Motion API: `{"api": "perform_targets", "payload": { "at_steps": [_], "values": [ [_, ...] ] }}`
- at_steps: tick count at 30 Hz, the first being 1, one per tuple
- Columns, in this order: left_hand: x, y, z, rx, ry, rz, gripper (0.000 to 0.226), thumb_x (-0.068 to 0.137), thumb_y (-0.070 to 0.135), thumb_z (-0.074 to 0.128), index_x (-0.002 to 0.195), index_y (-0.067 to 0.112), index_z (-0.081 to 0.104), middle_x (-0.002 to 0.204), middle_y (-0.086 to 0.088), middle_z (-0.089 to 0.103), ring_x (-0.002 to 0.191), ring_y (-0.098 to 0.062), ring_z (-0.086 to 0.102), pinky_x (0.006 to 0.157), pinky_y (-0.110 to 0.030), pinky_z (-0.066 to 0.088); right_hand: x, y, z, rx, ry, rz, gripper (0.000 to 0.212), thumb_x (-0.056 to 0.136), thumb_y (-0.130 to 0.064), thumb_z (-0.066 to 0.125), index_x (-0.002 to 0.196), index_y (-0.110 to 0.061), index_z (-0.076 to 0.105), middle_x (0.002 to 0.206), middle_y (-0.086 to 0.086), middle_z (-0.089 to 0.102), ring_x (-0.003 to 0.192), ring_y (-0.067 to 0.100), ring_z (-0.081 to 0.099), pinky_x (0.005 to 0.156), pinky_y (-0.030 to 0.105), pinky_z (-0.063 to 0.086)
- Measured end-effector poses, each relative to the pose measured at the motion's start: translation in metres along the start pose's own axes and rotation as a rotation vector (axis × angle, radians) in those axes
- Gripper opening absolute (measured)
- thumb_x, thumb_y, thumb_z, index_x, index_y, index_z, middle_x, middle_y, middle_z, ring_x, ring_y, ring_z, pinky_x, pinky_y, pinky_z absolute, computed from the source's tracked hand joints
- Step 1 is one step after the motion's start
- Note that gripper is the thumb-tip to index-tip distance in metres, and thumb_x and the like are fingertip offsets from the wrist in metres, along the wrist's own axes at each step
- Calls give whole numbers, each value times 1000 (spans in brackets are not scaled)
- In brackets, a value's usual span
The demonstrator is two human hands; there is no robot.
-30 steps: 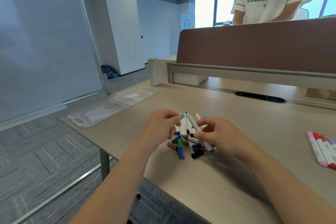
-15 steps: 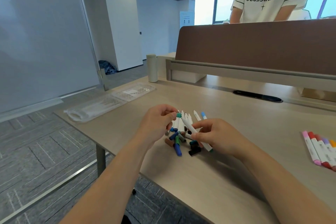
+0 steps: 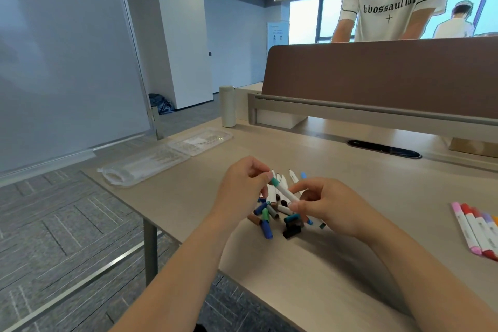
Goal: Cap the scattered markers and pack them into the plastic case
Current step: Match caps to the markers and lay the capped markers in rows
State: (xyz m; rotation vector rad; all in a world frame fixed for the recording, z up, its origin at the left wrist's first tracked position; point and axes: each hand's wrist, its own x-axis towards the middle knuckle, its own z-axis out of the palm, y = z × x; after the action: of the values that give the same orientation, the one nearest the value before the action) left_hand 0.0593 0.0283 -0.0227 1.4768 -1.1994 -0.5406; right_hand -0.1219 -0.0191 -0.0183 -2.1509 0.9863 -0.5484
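Your left grip (image 3: 242, 186) pinched teal cap (image 3: 275, 182); right grip (image 3: 331, 205) pinched marker (image 3: 286, 192). Likely risks: skewed push could have left cap loose; slip could have scattered pile (image 3: 269, 221) off bench (image 3: 350, 264).

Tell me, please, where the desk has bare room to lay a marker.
Bare desk lies between the plastic case and the pile of markers and caps, between the right hand and the row of capped markers, and behind the pile up to the cable slot. The pile is crowded, with the left hand and the right holding one marker above.
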Motion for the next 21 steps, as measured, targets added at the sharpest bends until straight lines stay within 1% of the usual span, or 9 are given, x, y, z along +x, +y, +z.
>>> {"api": "perform_targets", "payload": {
  "at_steps": [2, 4, 6, 8, 11, 14, 16, 19, 21],
  "values": [
    [-1, 1, 15, -82, 65, -13, 10, 94, 6, 56, 92, 11, 65, 72, -6, 69, 50, -10, 56, 49, -23, 43, 0, 1, 1, -22, 47, -1, 12, 91, -27, 70, 100, -28, 62, 73, -3, 72, 60, 5, 61, 59, 17, 47],
    [-1, 7, 30, -135, 97, -11, 21, 96, 3, 48, 99, 15, 65, 79, -5, 71, 54, -12, 61, 50, -23, 45, 1, 2, 1, -89, 120, 12, 8, 92, -26, 69, 95, -27, 62, 77, -3, 71, 67, 9, 66, 66, 23, 53],
    [1, 17, 41, -140, 89, 10, 26, 98, 6, 44, 108, 18, 65, 90, -1, 71, 62, -13, 66, 56, -21, 48, 3, 2, -4, -89, 167, 33, 5, 94, -25, 66, 91, -26, 61, 76, -3, 71, 68, 13, 66, 66, 30, 57],
    [6, 26, 49, -130, 78, 25, 27, 99, 7, 42, 112, 18, 63, 98, 2, 69, 66, -12, 68, 59, -17, 49, 5, 2, -13, -73, 190, 43, 5, 95, -22, 65, 91, -23, 62, 73, -2, 72, 63, 12, 65, 61, 31, 55],
    [14, 29, 59, -131, 37, 7, 28, 99, 6, 40, 114, 17, 61, 98, 3, 68, 64, -13, 68, 57, -13, 50, 7, 9, -23, -116, 225, 81, 5, 96, -23, 64, 90, -23, 63, 69, -3, 68, 56, 6, 59, 57, 23, 46],
    [20, 23, 63, -159, -49, -52, 30, 100, 8, 40, 120, 16, 62, 101, -1, 69, 67, -15, 70, 54, -19, 52, 10, 16, -28, -173, 222, 136, 7, 96, -26, 63, 90, -25, 64, 69, -3, 67, 55, 6, 56, 55, 21, 43],
    [25, 21, 63, -137, -98, -90, 37, 99, 9, 39, 129, 18, 58, 99, 2, 69, 73, -18, 72, 61, -30, 55, 14, 19, -32, -198, 224, 194, 9, 96, -28, 64, 88, -23, 65, 71, -3, 68, 57, 7, 56, 55, 20, 41],
    [33, 21, 62, -126, -89, -134, 52, 94, 1, 38, 141, 23, 47, 119, 3, 62, 69, -13, 70, 57, -23, 49, 32, 29, -35, -261, 276, 312, 16, 93, -28, 66, 81, -18, 70, 72, 0, 69, 61, 13, 60, 57, 30, 51],
    [36, 22, 60, -108, -59, -129, 45, 94, 3, 40, 133, 23, 52, 118, 1, 61, 67, -10, 66, 52, -18, 44, 46, 36, -33, -307, 258, 392, 18, 90, -26, 66, 78, -14, 72, 73, 6, 69, 60, 18, 61, 61, 35, 54]
  ]
}}
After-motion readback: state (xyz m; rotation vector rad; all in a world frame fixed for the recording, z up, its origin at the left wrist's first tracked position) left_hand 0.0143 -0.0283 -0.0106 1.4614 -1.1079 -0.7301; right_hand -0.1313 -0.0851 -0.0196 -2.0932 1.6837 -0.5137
